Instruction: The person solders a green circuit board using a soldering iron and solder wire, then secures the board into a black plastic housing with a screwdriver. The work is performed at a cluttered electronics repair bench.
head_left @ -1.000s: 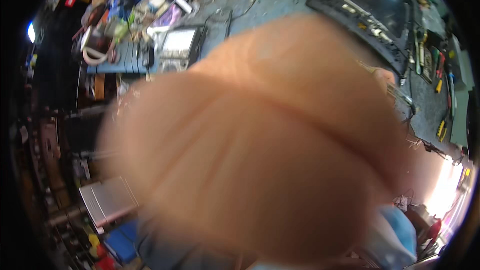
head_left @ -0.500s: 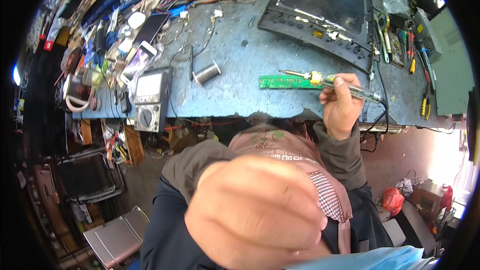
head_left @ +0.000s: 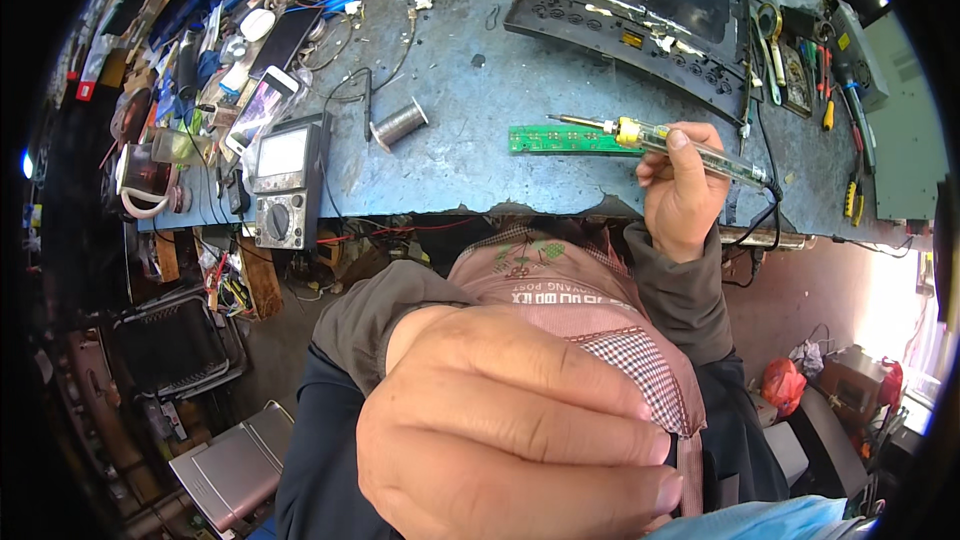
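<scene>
your right hand [head_left: 683, 202] is up at the front edge of the bench [head_left: 470, 155], grip pinched round the clear handle of a soldering iron [head_left: 668, 143], thumb on top, fingers curled under. iron lies nearly flat, yellow collar and metal tip pointing to your left, tip just over the right end of the green circuit board [head_left: 560, 139]. can't tell if the tip touches the board. black cord runs off the iron's back end, down over the bench edge.

board lies flat on the blue-grey bench, long side along the front edge, near that edge. spool of solder wire [head_left: 398, 124] sits to its left, apart from it. further left a multimeter [head_left: 283, 180] stands at the bench edge with a phone [head_left: 262, 108] just behind it. black open laptop shell [head_left: 640, 5] lies behind the board, well apart. pliers and screwdrivers are scattered along the back and right side of the bench.

your left hand [head_left: 515, 435] is close to the camera, low in frame, filling the bottom centre. back of hand faces the lens, fingers curled in and pressed together, pointing right. can't tell if anything is inside that grip. grey sleeve behind it. silver case [head_left: 235, 460] sits on the floor lower left.
</scene>
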The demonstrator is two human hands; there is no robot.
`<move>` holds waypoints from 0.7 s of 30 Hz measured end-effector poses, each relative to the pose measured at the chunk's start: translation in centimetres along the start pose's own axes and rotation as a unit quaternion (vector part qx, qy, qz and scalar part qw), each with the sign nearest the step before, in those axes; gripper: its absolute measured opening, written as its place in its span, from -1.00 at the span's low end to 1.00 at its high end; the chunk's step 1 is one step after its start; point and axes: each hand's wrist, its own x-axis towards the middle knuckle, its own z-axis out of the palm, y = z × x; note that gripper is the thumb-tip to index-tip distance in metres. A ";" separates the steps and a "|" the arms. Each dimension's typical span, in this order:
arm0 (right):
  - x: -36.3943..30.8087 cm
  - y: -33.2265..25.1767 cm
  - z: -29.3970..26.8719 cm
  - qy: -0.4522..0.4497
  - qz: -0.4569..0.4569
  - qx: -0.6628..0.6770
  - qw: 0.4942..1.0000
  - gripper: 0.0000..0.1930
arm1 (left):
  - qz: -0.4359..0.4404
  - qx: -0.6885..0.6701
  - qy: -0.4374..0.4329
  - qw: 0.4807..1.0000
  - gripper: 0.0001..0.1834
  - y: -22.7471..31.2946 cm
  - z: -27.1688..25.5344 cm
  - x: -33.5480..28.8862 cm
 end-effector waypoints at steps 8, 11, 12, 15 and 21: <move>0.0 0.0 0.2 0.004 -0.004 0.000 1.000 -0.86 | 0.001 0.008 0.002 1.000 -0.75 -0.1 0.3 0.1; -0.1 0.1 0.2 0.007 -0.004 -0.001 1.000 -0.85 | 0.004 0.011 0.003 1.000 -0.74 0.0 0.4 0.2; -0.1 0.1 0.2 0.005 -0.004 -0.001 1.000 -0.85 | 0.005 0.012 0.002 1.000 -0.74 -0.1 0.4 0.2; 0.0 0.1 0.2 0.002 -0.003 0.000 1.000 -0.86 | 0.005 0.017 0.004 1.000 -0.74 0.0 0.6 0.3; 0.1 0.1 0.1 0.005 0.003 -0.003 1.000 -0.87 | 0.007 0.021 0.001 1.000 -0.73 0.2 0.5 0.4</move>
